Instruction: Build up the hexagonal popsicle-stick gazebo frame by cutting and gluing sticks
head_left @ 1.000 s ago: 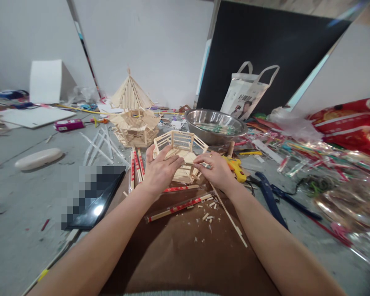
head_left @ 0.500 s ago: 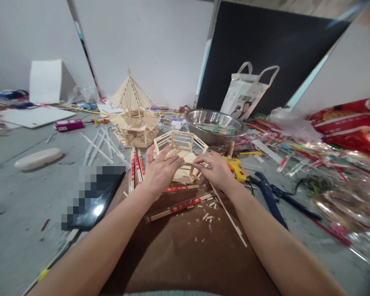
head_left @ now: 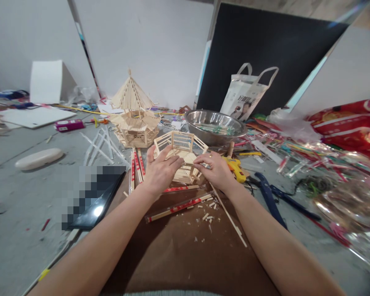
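A small openwork frame of wooden sticks (head_left: 183, 142), with railings around a flat floor, stands in front of me. My left hand (head_left: 160, 170) grips its left front side, the fingers lying over the near edge. At its right front corner my right hand (head_left: 216, 169) pinches with thumb and forefinger; whatever tiny piece is between them is hidden. Below, paper-wrapped chopsticks (head_left: 179, 206) and short cut stick bits (head_left: 207, 216) lie on the brown board (head_left: 172, 255). One long thin stick (head_left: 231, 220) slants beside my right wrist.
Behind stands a stick pagoda (head_left: 132, 119) with a pointed roof. A steel bowl (head_left: 193, 127) holds wrapped sticks. To the right are a yellow glue gun (head_left: 237, 168) and blue-handled pliers (head_left: 269, 201). A dark tablet (head_left: 101, 201) lies left, a white oblong case (head_left: 38, 159) farther out.
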The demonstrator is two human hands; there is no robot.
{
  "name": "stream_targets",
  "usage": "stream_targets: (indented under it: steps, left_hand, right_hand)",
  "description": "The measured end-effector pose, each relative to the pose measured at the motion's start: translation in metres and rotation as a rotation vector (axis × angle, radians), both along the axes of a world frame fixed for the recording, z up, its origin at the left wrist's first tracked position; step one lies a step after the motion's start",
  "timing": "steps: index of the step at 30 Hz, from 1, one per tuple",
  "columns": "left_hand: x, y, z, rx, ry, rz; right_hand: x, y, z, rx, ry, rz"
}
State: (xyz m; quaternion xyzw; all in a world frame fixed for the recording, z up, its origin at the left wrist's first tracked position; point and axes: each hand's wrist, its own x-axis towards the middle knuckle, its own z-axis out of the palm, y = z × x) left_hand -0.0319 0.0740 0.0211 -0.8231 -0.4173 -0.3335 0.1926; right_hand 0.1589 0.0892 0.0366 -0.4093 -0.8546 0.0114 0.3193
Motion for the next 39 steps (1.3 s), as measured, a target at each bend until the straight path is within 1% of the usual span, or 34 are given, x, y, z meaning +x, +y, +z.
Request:
stream_targets:
  steps: [7, 11, 13, 15, 17, 19, 21, 23, 26, 31, 35, 39]
  left_hand:
    - [0.001, 0.000, 0.000, -0.022, -0.011, -0.006]
    - [-0.007, 0.004, 0.006, -0.023, -0.018, -0.088]
    - [-0.017, 0.009, 0.013, -0.028, -0.093, -0.121]
    - [-0.029, 0.014, 0.020, -0.052, -0.251, -0.090]
    - [-0.041, 0.018, 0.026, -0.116, -0.416, -0.047]
    - [-0.051, 0.022, 0.030, -0.239, -0.513, -0.009]
    - [-0.059, 0.025, 0.030, -0.409, -0.515, -0.016]
    - [-0.064, 0.027, 0.029, -0.580, -0.471, -0.062]
    - [-0.067, 0.030, 0.025, -0.739, -0.417, -0.134]
    - [-0.065, 0.032, 0.017, -0.861, -0.374, -0.205]
    - [-0.065, 0.035, 0.009, -0.923, -0.445, -0.275]
    - [-0.065, 0.037, 0.005, -0.943, -0.505, -0.281]
  right_hand:
    - [0.000, 0.000, -0.001, -0.004, 0.002, -0.010]
    - [0.000, 0.000, -0.002, 0.006, 0.007, -0.013]
    - [0.000, 0.000, -0.003, 0.006, 0.009, -0.018]
    - [0.001, 0.000, -0.003, 0.001, 0.014, -0.023]
    - [0.001, -0.001, -0.003, -0.001, 0.019, -0.027]
    - [0.001, -0.001, -0.003, 0.006, 0.021, -0.029]
    - [0.000, -0.002, -0.003, 0.015, 0.018, -0.035]
    - [0.000, -0.003, -0.003, 0.019, 0.016, -0.047]
    - [-0.001, -0.003, -0.004, 0.017, 0.022, -0.059]
    - [-0.001, -0.002, -0.006, 0.022, 0.031, -0.066]
    - [-0.001, -0.003, -0.007, 0.040, 0.036, -0.054]
    - [-0.001, -0.004, -0.005, 0.057, 0.056, -0.036]
